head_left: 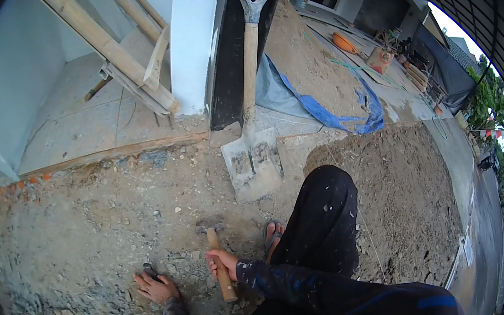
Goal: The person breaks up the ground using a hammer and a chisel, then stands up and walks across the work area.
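Note:
My right hand (223, 264) is wrapped round the wooden handle of a hammer (225, 287). The hammer's metal head (210, 225) rests on or just above the rubble-strewn ground, pointing away from me. To the left, my left hand (158, 288) lies low over the broken ground (108, 263), fingers stretched and apart. A small dark object (148, 269) shows right by its fingers and thumb; I cannot make out its kind or whether the hand touches it.
A shovel (254, 163) leans upright against the dark pillar ahead. Bamboo poles (120, 54) stand in the tiled corner at left. Blue tarp (348, 122) edges a sand pile (310, 68). Dark loose soil (402, 202) lies right of my bent knee (327, 205). An orange basin (345, 43) sits farther back.

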`<state>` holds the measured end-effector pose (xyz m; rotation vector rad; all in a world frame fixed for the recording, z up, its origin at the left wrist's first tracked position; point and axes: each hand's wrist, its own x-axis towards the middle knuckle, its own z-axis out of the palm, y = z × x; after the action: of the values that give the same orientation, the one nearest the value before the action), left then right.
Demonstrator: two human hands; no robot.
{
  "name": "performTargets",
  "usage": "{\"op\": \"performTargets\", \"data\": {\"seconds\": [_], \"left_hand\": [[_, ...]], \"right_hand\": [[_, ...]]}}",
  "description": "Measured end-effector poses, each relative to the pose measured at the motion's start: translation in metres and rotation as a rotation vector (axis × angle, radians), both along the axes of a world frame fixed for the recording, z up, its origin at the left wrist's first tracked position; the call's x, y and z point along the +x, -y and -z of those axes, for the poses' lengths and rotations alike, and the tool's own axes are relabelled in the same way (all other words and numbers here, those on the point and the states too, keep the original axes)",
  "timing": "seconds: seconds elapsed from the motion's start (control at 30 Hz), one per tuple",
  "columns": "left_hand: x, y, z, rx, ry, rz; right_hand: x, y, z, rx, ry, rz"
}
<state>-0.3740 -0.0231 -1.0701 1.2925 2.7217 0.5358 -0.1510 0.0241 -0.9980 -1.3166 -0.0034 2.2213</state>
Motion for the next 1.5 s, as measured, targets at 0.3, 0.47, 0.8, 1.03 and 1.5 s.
{"op": "performTargets", "data": {"seconds": [0.3,0.47,0.8,1.03,1.5], "left_hand": [[-0.017,0.01,0.017,-0.17,0.119,-0.514],[0.0,0.027,0.016,-0.025,0.124,-0.512],[-0.004,0.03,0.02,0.08,0.087,-0.538],[-0.003,0.032,0.018,0.116,0.134,-0.543],[-0.007,0.037,0.018,0.149,0.194,-0.501]], "right_hand": [[0.001,-0.025,0.024,-0.058,-0.291,0.172],[-0.036,0.028,-0.062,0.284,0.288,-0.35],[-0.132,0.0,-0.222,1.273,0.269,-0.703],[-0.105,-0.037,-0.044,1.76,0.999,-1.158],[-0.138,-0.026,-0.109,1.826,0.934,-1.072]]}}
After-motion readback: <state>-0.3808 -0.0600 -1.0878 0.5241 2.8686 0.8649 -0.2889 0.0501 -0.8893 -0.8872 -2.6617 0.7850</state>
